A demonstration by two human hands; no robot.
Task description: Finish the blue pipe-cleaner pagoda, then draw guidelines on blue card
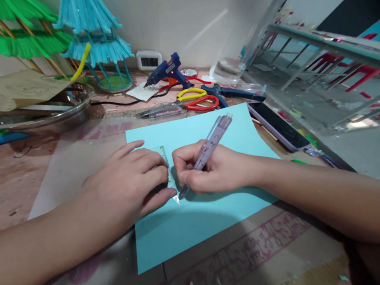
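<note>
A light blue sheet of paper (214, 210) lies on the work surface in front of me. My left hand (131, 185) presses flat on a small clear ruler (163, 154) that rests on the sheet's left part. My right hand (208, 171) grips a translucent purple pen (210, 146), its tip touching the paper at the ruler's lower right edge. Most of the ruler is hidden under my left fingers.
Behind the paper lie red and yellow scissors (200, 100), a blue glue gun (167, 70) and a dark phone (278, 127). A metal bowl (45, 113) and green and blue paper-fringe models (95, 40) stand at the back left. A clear plastic structure (318, 77) fills the right.
</note>
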